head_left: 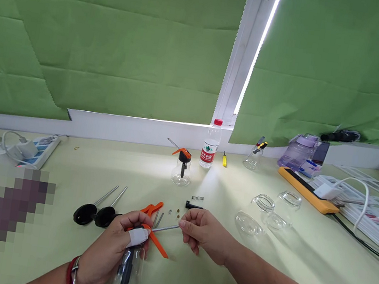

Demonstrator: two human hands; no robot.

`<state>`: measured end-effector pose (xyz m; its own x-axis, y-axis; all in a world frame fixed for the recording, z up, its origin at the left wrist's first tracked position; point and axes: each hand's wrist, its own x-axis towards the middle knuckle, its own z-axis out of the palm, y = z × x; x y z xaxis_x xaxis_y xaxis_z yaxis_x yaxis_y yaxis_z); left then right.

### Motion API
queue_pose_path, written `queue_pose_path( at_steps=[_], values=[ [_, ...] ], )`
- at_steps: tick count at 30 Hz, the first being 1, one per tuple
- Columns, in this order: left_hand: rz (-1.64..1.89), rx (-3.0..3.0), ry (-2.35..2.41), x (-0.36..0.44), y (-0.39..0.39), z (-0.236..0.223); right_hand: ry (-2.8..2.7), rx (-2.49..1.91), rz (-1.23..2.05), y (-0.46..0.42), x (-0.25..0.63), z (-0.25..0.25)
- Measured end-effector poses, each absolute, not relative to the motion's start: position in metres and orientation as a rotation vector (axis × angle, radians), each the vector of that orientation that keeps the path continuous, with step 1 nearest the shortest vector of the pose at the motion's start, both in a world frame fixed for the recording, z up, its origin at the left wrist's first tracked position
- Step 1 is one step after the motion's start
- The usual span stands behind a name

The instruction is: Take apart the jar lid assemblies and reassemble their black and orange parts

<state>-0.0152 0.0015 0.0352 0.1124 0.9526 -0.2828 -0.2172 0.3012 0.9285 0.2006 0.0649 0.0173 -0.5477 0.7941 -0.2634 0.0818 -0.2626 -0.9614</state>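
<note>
Two black caps point(85, 214) with metal rods lie leftmost on the counter point(53, 245); beside them the left hand point(117, 243), reaching up from the lower left, grips the sprayer head point(140, 230) atop a clear bottle point(137, 269), its wrapped thumb pressed close to the orange trigger point(159, 246). Holding that head firm would serve best—with the slim metal tube point(166, 228) kept straight, not levered sideways. The right hand point(209, 235), forearm slanting in, pinches the tube's far end between thumb and forefinger—other fingers curled loosely.
</note>
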Motion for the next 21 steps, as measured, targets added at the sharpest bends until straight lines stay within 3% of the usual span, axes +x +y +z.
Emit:
queue_pose_path(
  at_steps=[10,17,21],
  values=[
    [1.031,0.847,1.137,-0.0170,0.0007,0.0342,-1.624,-1.016,1.552,0.0672,0.1987,0.0115],
    [1.039,0.838,1.156,-0.0168,0.0012,0.0323,-1.556,-0.994,1.658,0.0655,0.1979,0.0142],
    [1.047,0.843,1.165,-0.0193,0.0024,0.0299,-1.752,-1.088,1.340,0.0647,0.2004,0.0169]
  ],
)
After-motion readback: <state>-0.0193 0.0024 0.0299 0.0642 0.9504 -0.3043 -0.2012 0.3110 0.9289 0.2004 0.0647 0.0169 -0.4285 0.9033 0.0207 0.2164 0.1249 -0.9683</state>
